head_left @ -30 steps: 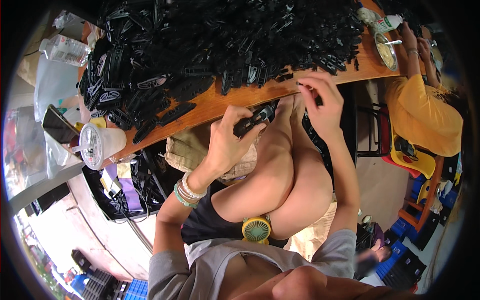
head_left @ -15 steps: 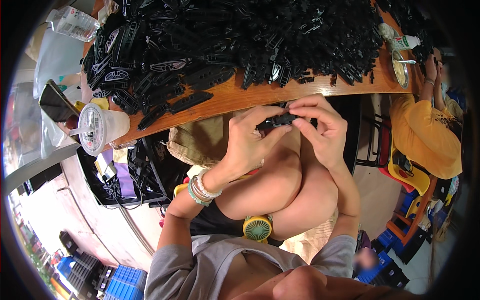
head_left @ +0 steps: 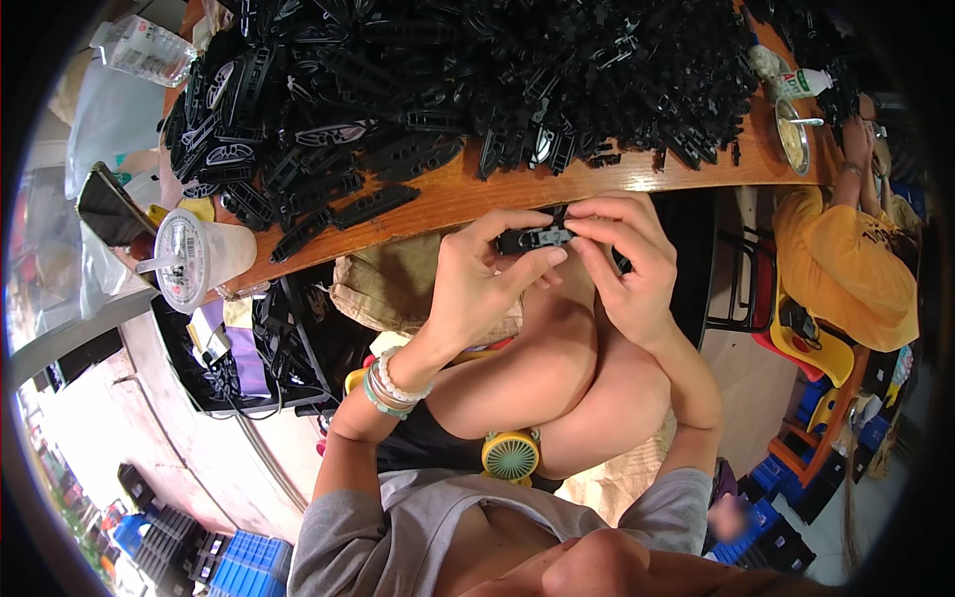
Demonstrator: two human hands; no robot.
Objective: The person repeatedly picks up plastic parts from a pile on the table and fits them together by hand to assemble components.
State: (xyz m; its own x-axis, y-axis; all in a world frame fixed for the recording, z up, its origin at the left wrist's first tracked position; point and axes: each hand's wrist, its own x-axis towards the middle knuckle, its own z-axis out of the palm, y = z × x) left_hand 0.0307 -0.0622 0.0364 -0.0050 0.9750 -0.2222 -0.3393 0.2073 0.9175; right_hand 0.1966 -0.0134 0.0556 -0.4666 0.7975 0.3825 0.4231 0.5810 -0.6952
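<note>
Over my lap, just in front of the table edge, my left hand (head_left: 480,269) grips a small black plastic part (head_left: 534,238) between thumb and fingers. My right hand (head_left: 629,249) pinches at the right end of the same part, its thumb and forefinger close together. Whether a second small piece sits between those fingertips is hidden. Beyond both hands a large heap of black plastic parts (head_left: 418,90) covers much of the wooden table (head_left: 637,177). Long slotted black pieces (head_left: 378,206) lie at the heap's near edge.
A lidded plastic cup with a straw (head_left: 204,261) and a phone (head_left: 107,204) are at the table's left. Below them sits a black tray (head_left: 274,348) of parts. A metal bowl with a spoon (head_left: 793,139) stands right, near a co-worker in orange (head_left: 846,264). A small yellow fan (head_left: 510,455) rests by my lap.
Both hands have shifted slightly left with the black part. It has turned so more of its upper face shows between my fingers.
</note>
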